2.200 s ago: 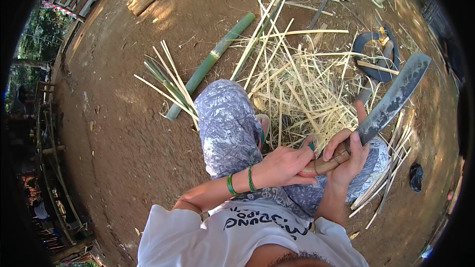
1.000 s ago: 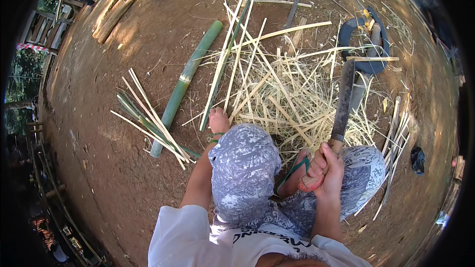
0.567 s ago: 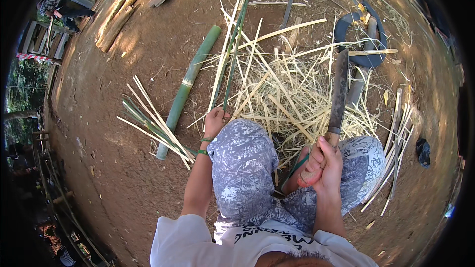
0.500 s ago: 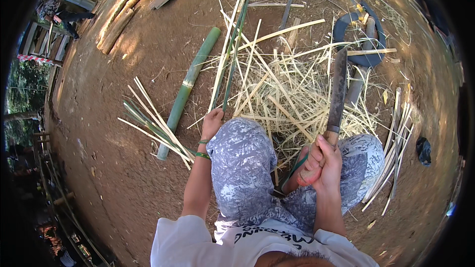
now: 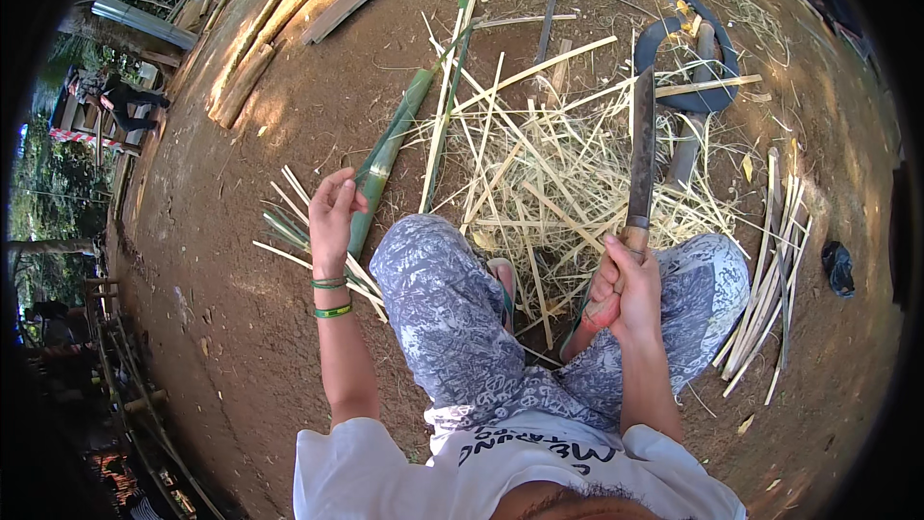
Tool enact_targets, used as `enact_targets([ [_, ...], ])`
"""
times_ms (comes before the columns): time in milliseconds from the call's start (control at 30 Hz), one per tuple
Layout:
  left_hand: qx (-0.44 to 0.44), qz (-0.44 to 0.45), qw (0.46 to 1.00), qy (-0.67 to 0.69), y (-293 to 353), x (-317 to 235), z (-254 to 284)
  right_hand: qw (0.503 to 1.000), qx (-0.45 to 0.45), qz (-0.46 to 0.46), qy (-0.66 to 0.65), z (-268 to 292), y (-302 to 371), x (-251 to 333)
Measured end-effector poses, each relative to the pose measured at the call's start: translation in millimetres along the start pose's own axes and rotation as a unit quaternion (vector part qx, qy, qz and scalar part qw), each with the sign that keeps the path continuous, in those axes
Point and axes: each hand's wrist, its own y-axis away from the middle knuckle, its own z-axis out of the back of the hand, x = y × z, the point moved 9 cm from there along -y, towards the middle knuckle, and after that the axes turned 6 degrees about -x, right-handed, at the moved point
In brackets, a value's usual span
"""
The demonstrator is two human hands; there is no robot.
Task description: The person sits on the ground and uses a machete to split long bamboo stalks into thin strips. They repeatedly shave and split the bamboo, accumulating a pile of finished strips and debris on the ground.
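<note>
My left hand [image 5: 334,217] is raised beside my left knee, its fingers pinched at the near end of a thin green bamboo strip [image 5: 387,143]. That strip bends away over a thick green bamboo pole [image 5: 381,162] toward the far strips. My right hand [image 5: 624,284] is wrapped round the wooden handle of a machete [image 5: 642,154], its dark blade pointing up and away above my right knee. Just right of the pole, pale and green bamboo strips [image 5: 445,125] lie lengthwise. Between and beyond my knees spreads a heap of pale bamboo shavings [image 5: 558,173].
A bundle of split strips [image 5: 770,270] lies to the right, near a black plastic bag [image 5: 837,268]. More strips [image 5: 332,255] lie under and beside my left hand. Far right is a dark rubber ring [image 5: 727,96] round a wooden post. Logs [image 5: 245,72] lie far left; a person [image 5: 130,101] is beyond.
My left hand has moved left, drawing the green strip's near end across the bamboo pole. The pale strips stay behind. My right hand still holds the machete, tilted slightly left.
</note>
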Motion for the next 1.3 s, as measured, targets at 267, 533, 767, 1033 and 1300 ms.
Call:
enact_targets([
  [267, -0.009, -0.084, 0.993, 0.081, 60, -118, 4, 0.995, 0.028, 0.060, 0.068, 0, 16, 12],
  [533, 0.139, -0.245, 0.949, 0.144, 171, -195, -58, 0.975, 0.127, 0.145, 0.115, -10, 64, 28],
  [767, 0.015, -0.403, 0.913, -0.056, 195, -228, -83, 0.948, 0.250, 0.172, 0.097, -48, 118, 36],
  [1033, -0.001, -0.483, 0.875, 0.010, 255, -216, -81, 0.922, 0.323, 0.177, 0.124, -49, 162, 38],
  [1300, -0.103, -0.487, 0.867, -0.001, 287, -190, -59, 0.888, 0.330, 0.237, 0.217, -38, 173, -6],
])
